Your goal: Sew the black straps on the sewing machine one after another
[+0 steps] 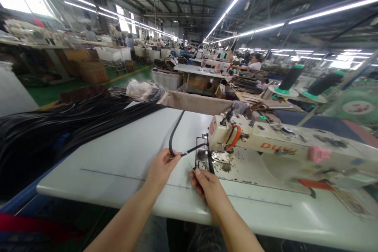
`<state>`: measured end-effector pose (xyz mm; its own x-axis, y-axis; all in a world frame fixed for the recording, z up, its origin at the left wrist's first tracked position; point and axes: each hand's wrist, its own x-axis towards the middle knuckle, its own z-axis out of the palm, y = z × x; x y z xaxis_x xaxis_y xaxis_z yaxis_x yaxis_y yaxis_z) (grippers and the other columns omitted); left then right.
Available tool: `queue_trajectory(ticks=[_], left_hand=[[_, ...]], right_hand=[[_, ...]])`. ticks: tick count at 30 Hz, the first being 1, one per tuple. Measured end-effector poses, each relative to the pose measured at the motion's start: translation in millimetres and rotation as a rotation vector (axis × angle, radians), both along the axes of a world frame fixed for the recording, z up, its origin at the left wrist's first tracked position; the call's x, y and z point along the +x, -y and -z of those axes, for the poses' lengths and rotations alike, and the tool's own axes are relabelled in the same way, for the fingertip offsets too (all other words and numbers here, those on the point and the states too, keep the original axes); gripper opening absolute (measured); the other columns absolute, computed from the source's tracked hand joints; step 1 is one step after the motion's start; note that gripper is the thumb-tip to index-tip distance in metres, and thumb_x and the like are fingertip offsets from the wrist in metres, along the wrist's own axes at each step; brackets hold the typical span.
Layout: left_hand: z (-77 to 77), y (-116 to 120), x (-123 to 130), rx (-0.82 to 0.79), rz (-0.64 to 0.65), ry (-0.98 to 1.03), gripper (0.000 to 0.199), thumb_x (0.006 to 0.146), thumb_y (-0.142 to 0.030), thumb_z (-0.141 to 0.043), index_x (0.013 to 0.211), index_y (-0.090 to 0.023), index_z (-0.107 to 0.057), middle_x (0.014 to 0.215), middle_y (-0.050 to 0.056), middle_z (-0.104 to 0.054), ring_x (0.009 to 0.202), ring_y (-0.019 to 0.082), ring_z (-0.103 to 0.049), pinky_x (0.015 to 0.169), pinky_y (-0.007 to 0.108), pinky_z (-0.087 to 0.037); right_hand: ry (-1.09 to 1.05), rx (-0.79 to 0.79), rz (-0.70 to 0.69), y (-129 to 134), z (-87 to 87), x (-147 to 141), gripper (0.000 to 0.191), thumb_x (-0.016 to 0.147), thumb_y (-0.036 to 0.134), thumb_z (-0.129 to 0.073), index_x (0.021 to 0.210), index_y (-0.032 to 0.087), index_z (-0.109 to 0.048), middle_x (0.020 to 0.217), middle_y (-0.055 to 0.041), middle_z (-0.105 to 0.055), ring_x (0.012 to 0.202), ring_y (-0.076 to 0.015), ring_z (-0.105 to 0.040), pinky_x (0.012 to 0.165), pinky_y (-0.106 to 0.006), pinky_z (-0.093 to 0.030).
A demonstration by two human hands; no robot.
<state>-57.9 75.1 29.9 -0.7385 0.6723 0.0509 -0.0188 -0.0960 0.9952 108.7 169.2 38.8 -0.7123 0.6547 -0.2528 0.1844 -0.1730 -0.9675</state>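
Note:
My left hand (165, 165) pinches a narrow black strip (174, 134) over the white table (118, 149). One part of the strip curves back from my fingers to the table's far edge; another runs right toward the head of the sewing machine (277, 141). My right hand (203, 181) is closed in front of the metal needle plate (202, 155), its thumb and finger together at a small thin dark item too small to name. Close beside its fingertips, a black strip end (211, 163) lies along the plate.
A thick bundle of black strips (88, 122) hangs over the table's left end. Two black thread cones (291, 78) stand behind the machine. Beyond the table are a fabric-lined bin (201, 102), other worktables and a seated person (254, 63).

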Motion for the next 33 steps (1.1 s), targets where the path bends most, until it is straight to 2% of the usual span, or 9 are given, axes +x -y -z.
queue_trajectory(ticks=[5,11,20,25,27,30,33], left_hand=[[2.4,30.0,9.7,-0.01,-0.034,-0.053,0.031,0.081,-0.048,-0.078,0.093,-0.022,-0.066,0.108,0.01,-0.08,0.108,0.026,-0.074,0.098,0.038,-0.056],[2.7,53.9,18.7,0.03,-0.043,-0.057,0.024,0.083,-0.042,-0.077,0.092,-0.022,-0.067,0.11,0.009,-0.079,0.111,0.025,-0.074,0.101,0.039,-0.056],[-3.5,65.0,18.6,0.029,-0.024,0.012,0.026,0.082,-0.044,-0.079,0.093,-0.023,-0.068,0.111,0.009,-0.079,0.113,0.027,-0.073,0.101,0.039,-0.056],[-1.8,68.6,24.6,0.032,-0.035,0.006,0.027,0.082,-0.044,-0.079,0.093,-0.023,-0.068,0.111,0.009,-0.079,0.112,0.026,-0.073,0.101,0.038,-0.056],[-0.9,70.8,24.8,0.016,-0.047,-0.011,0.027,0.082,-0.046,-0.079,0.093,-0.024,-0.068,0.11,0.009,-0.079,0.11,0.026,-0.073,0.1,0.038,-0.056],[-1.2,74.7,20.3,-0.047,-0.019,-0.055,0.028,0.085,-0.051,-0.075,0.093,-0.025,-0.069,0.105,0.007,-0.079,0.105,0.027,-0.073,0.096,0.038,-0.057],[-4.0,78.5,11.6,-0.067,0.035,-0.048,0.03,0.088,-0.057,-0.071,0.093,-0.027,-0.069,0.1,0.006,-0.078,0.101,0.026,-0.073,0.093,0.039,-0.059]], right_hand=[[-0.02,-0.052,-0.065,-2.0,0.5,-19.8,0.057,0.081,0.073,-0.066,0.086,0.016,-0.072,0.068,0.0003,-0.059,0.048,-0.0076,-0.036,0.044,-0.022,-0.02],[-0.062,-0.113,-0.179,6.3,-7.9,-34.9,0.059,0.08,0.075,-0.064,0.082,0.016,-0.068,0.062,0.0063,-0.045,0.046,-0.005,-0.021,0.046,-0.022,-0.013],[-0.037,0.067,-0.171,8.4,-12.1,-26.0,0.056,0.082,0.076,-0.061,0.077,0.02,-0.067,0.055,0.0074,-0.037,0.051,-0.0102,-0.027,0.051,-0.025,-0.018],[-0.001,0.151,-0.198,5.3,-16.0,-19.9,0.055,0.086,0.073,-0.055,0.08,0.02,-0.068,0.056,0.0059,-0.043,0.052,-0.0122,-0.035,0.053,-0.026,-0.026],[0.023,0.245,-0.195,6.7,-18.0,-14.0,0.049,0.089,0.068,-0.054,0.079,0.021,-0.066,0.059,0.0049,-0.045,0.056,-0.0138,-0.041,0.056,-0.027,-0.031],[0.152,0.602,-0.103,8.7,-20.5,0.9,0.035,0.09,0.056,-0.059,0.076,0.024,-0.061,0.067,0.0016,-0.052,0.067,-0.0185,-0.05,0.064,-0.031,-0.037],[0.247,0.817,0.035,6.3,-22.8,20.7,0.021,0.091,0.042,-0.058,0.084,0.024,-0.065,0.087,-0.0064,-0.061,0.088,-0.0273,-0.056,0.079,-0.038,-0.038]])
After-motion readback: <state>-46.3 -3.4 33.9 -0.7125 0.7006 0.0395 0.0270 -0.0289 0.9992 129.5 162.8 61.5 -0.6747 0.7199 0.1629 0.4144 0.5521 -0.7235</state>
